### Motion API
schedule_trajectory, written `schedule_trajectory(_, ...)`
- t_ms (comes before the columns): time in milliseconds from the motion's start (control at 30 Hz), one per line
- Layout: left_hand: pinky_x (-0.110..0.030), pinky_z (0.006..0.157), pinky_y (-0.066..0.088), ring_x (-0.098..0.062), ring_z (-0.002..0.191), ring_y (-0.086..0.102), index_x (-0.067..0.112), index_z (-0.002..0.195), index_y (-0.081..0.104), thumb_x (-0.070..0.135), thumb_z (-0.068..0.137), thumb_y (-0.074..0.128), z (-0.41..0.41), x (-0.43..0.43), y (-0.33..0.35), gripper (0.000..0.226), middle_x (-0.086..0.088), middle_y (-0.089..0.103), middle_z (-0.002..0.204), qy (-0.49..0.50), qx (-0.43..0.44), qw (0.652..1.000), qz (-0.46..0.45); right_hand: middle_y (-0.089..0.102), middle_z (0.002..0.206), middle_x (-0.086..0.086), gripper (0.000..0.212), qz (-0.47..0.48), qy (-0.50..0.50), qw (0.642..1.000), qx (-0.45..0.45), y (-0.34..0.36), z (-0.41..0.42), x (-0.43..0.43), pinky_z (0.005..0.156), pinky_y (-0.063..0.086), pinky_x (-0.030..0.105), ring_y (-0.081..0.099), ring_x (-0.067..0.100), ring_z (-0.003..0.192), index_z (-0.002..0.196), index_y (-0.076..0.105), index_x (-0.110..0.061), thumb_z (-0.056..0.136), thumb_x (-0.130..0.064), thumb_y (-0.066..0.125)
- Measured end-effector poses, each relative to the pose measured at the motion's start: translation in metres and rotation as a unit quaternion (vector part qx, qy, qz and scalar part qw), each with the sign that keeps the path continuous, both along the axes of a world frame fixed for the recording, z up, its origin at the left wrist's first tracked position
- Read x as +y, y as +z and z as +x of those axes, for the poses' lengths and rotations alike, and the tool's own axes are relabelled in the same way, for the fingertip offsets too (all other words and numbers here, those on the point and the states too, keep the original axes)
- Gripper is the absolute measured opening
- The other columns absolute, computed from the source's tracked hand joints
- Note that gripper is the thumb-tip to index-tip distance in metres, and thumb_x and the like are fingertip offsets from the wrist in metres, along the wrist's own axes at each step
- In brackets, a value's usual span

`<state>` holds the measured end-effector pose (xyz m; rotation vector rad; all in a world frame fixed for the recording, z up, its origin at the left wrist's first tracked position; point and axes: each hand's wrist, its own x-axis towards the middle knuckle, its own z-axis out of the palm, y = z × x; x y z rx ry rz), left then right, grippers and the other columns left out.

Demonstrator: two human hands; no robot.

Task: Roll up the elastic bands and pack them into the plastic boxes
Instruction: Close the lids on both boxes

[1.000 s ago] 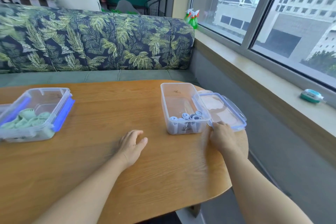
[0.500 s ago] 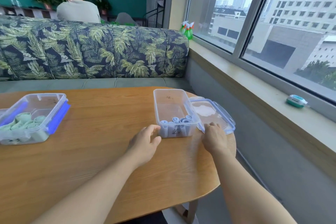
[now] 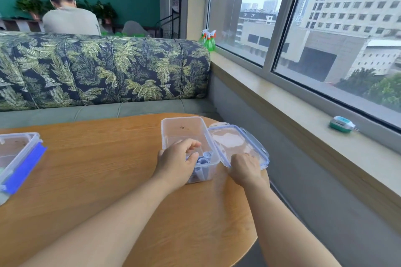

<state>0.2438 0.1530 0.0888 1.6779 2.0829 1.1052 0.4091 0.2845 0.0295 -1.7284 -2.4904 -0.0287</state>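
Gripping the near edge of the lid (image 3: 236, 141), the right hand (image 3: 244, 169) has its fingers curled on it. The left hand (image 3: 175, 165) curls into the near corner of the box (image 3: 184, 128), but I cannot tell if it pinches a roll. On the table (image 3: 97, 158) I count two boxes, with the second box (image 3: 19, 151) at the far left, one clear lid, and about three rolled bands (image 3: 205, 159) inside the near box, maybe more under the hand. They look light and soft and could unroll, so it is better to pinch them across the coil.
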Motion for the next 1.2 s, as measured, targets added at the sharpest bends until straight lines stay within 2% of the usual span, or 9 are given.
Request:
schedule_trajectory(100,-0.035,0.102,0.035,-0.006,0.103,0.056,0.03,0.11,0.062,0.018,0.093,0.056,-0.002,0.004,-0.005,0.022,0.016,0.06,0.104,0.003,-0.03,1.0,0.0,0.057,0.089,0.005,0.006,-0.004,0.004,1.0,0.027,0.01,0.003,0.011,0.069,0.033,0.027,0.05,0.023,0.083,0.084,0.057,-0.013,0.084,-0.012,0.052)
schedule_trajectory(333,-0.032,0.097,0.045,-0.006,0.1,0.058,0.027,0.11,0.064,0.013,0.09,0.057,0.0,0.01,-0.006,0.025,0.013,0.064,0.105,0.006,-0.069,0.997,0.026,0.045,0.057,-0.002,0.019,-0.016,-0.024,0.998,0.059,0.043,-0.002,0.031,0.046,0.026,0.026,0.044,0.02,0.057,0.061,0.043,-0.014,0.075,-0.017,0.056)
schedule_trajectory(567,-0.024,0.089,0.047,-0.005,0.097,0.058,0.032,0.102,0.061,0.008,0.091,0.057,-0.002,0.008,-0.001,0.026,0.013,0.063,0.102,-0.002,-0.149,0.987,0.05,0.031,0.054,-0.001,0.034,-0.072,-0.101,0.964,0.235,0.101,-0.013,0.031,0.049,0.023,0.024,0.029,0.02,0.05,0.058,0.031,-0.015,0.075,-0.021,0.06)
schedule_trajectory(767,-0.014,0.082,0.045,-0.007,0.098,0.06,0.021,0.106,0.064,0.007,0.092,0.057,0.004,-0.004,0.019,0.02,0.006,0.066,0.106,-0.002,-0.258,0.962,0.086,0.035,0.051,-0.001,0.038,-0.083,-0.085,0.941,0.317,0.17,-0.024,0.004,0.049,0.026,0.024,0.035,0.018,0.049,0.06,0.038,-0.012,0.079,-0.028,0.066)
schedule_trajectory(900,-0.022,0.08,0.044,-0.014,0.095,0.06,0.016,0.102,0.066,0.015,0.093,0.059,0.004,-0.015,0.036,0.011,-0.002,0.067,0.103,0.013,-0.375,0.925,0.06,0.037,0.053,0.002,0.031,-0.067,-0.041,0.926,0.369,0.208,-0.044,-0.021,0.05,0.026,0.024,0.033,0.019,0.048,0.062,0.04,-0.012,0.074,-0.024,0.067)
schedule_trajectory(1000,-0.027,0.077,0.041,-0.018,0.089,0.056,0.016,0.084,0.061,0.02,0.095,0.057,-0.002,-0.026,0.052,0.013,-0.006,0.062,0.093,0.025,-0.476,0.879,0.031,0.04,0.058,0.006,0.017,-0.061,-0.012,0.895,0.442,0.229,-0.063,-0.047,0.056,0.03,0.028,0.033,0.02,0.053,0.067,0.047,-0.013,0.066,-0.02,0.062)
schedule_trajectory(1067,-0.029,0.08,0.04,-0.02,0.09,0.053,0.011,0.087,0.06,0.028,0.097,0.055,-0.009,-0.036,0.062,0.02,-0.009,0.059,0.094,0.039,-0.537,0.842,0.018,0.039,0.052,0.004,0.021,-0.093,0.002,0.853,0.514,0.238,-0.075,-0.063,0.054,0.029,0.026,0.032,0.019,0.048,0.061,0.045,-0.013,0.067,-0.017,0.065)
schedule_trajectory(1133,-0.03,0.089,0.041,-0.021,0.1,0.055,0.006,0.114,0.055,0.037,0.097,0.052,-0.018,-0.047,0.071,0.036,-0.014,0.058,0.11,0.036,-0.602,0.798,-0.002,0.041,0.055,0.006,0.021,-0.151,0.016,0.793,0.59,0.245,-0.086,-0.079,0.054,0.033,0.028,0.036,0.019,0.049,0.062,0.049,-0.011,0.07,-0.011,0.068)
schedule_trajectory(1200,-0.034,0.104,0.039,-0.027,0.12,0.051,0.002,0.141,0.035,0.048,0.095,0.049,-0.027,-0.057,0.077,0.067,-0.021,0.048,0.135,0.038,-0.647,0.761,-0.022,0.045,0.064,0.01,0.013,-0.212,0.026,0.725,0.655,0.248,-0.096,-0.094,0.054,0.039,0.028,0.042,0.02,0.051,0.077,0.056,-0.007,0.073,-0.007,0.068)
